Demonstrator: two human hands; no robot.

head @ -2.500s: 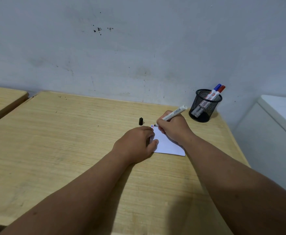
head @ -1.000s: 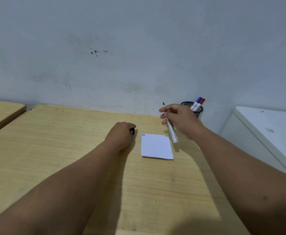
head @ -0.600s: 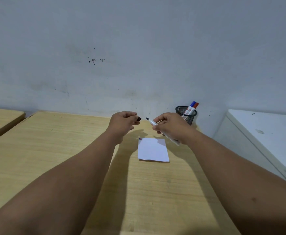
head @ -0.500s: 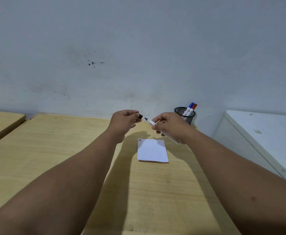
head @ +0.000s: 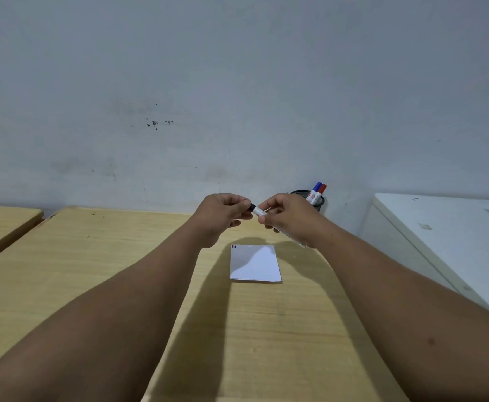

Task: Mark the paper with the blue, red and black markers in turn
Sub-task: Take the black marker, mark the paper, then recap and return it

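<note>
A white paper (head: 255, 264) lies on the wooden desk (head: 121, 271), with small blue, red and dark marks at its top left corner. Above it, my right hand (head: 288, 219) grips the white barrel of the black marker (head: 258, 211). My left hand (head: 221, 213) pinches the black cap (head: 251, 207), which sits on the marker's tip. The blue marker (head: 316, 190) and the red marker (head: 320, 192) stand capped in a black mesh pen cup (head: 319, 202) behind my right hand.
A grey wall rises right behind the desk. A white cabinet (head: 446, 236) stands at the right, close to the desk edge. A second wooden desk (head: 2, 224) lies at the left across a narrow gap.
My right hand lifted the black marker off the paper. My left hand picked the cap up from the desk and brought it onto the marker's tip. The camera tilted up.
</note>
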